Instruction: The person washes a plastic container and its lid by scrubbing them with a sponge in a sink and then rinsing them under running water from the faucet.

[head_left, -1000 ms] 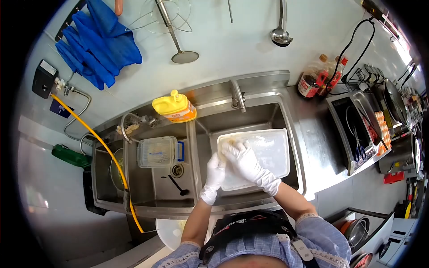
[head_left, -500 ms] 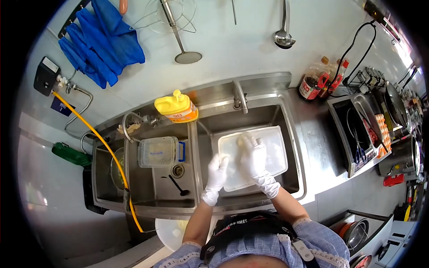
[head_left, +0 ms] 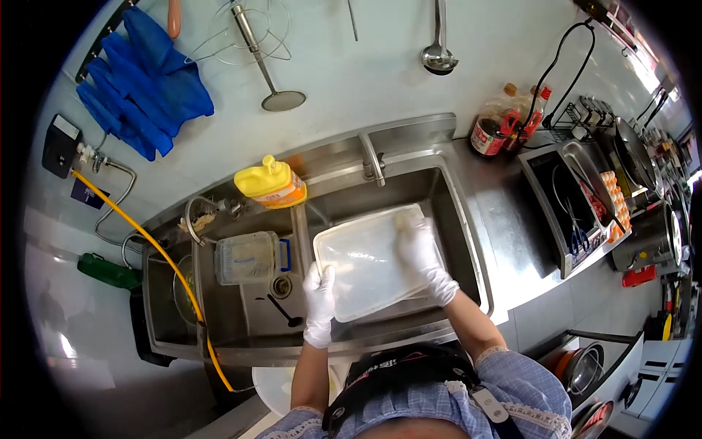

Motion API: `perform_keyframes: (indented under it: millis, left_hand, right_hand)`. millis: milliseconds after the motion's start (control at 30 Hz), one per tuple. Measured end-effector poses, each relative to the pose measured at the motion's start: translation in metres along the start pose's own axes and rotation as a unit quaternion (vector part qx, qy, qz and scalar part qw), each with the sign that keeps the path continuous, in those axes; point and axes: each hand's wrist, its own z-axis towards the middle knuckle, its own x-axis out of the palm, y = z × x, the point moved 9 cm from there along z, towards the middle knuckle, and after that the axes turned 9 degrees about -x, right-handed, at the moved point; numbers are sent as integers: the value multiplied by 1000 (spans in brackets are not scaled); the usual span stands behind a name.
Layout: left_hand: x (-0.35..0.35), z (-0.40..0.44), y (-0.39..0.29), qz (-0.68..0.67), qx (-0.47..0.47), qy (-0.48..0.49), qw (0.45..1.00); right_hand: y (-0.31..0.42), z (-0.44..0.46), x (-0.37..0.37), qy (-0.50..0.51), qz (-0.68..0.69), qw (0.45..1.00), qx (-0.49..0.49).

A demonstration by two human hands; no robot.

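A flat, translucent white plastic lid (head_left: 365,267) with a raised rim is held tilted over the right sink basin (head_left: 322,212). My left hand (head_left: 319,300), in a white glove, grips the lid's left edge, thumb on top. My right hand (head_left: 420,252), also gloved in white, lies at the lid's right part. Motion smears its fingers, and a pale patch there could be a cloth or sponge, but I cannot make it out.
The left basin holds a clear box (head_left: 245,258) with a blue clip and a black ladle (head_left: 287,311). A yellow jug (head_left: 270,183) stands behind, beside the faucet (head_left: 371,161). A yellow hose (head_left: 139,227) crosses the far-left basin. Sauce bottles (head_left: 490,132) stand at right.
The lid has shifted left with my left hand, which now grips its edge. My right hand has moved toward the lid's right side. The whole view has shifted slightly.
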Motion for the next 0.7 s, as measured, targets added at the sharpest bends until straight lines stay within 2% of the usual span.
perform_keyframes:
  millis: [33,67,100,167,233,300,333,367,400,433,500,600,633,667,700]
  left_hand:
    - [-4,8,17,18,10,0,1000]
    - [-7,13,27,37,19,-3,999]
    - [-9,14,30,37,19,-4,999]
    - [-10,13,13,128,43,-39,990]
    - [-13,6,6,162,48,-55,984]
    - [-4,4,-1,302,122,-41,945]
    - [2,3,-9,336,178,-36,924]
    - [2,4,-10,335,179,-36,925]
    - [6,0,-19,363,228,-32,903]
    - [11,-5,-28,391,275,-31,878]
    - [8,-9,-31,403,286,-37,869]
    - [7,-11,-37,413,328,-45,848]
    - [8,-10,-36,429,334,-41,839]
    - [11,-8,-35,443,339,-37,829]
    - [14,-8,-34,443,335,-36,831]
  right_hand:
    - [22,-4,14,31,30,999,2]
    - [77,6,-12,-5,66,994,-90]
    - [87,1,-3,43,100,991,-81]
    - [89,5,-13,-21,158,982,-106]
    - [87,19,-44,-84,180,977,-82]
    - [96,36,-58,-79,167,977,-103]
    - [117,40,-46,14,156,969,-192]
    - [136,36,-36,107,142,945,-276]
    - [137,31,-37,133,88,956,-247]
    - [133,32,-37,134,88,955,-249]
    - [111,29,-30,180,76,952,-235]
    - [96,15,-17,177,4,951,-252]
    - [99,10,-18,169,-32,947,-270]
    - [128,10,-32,122,22,940,-318]
    - [144,8,-30,155,42,932,-324]
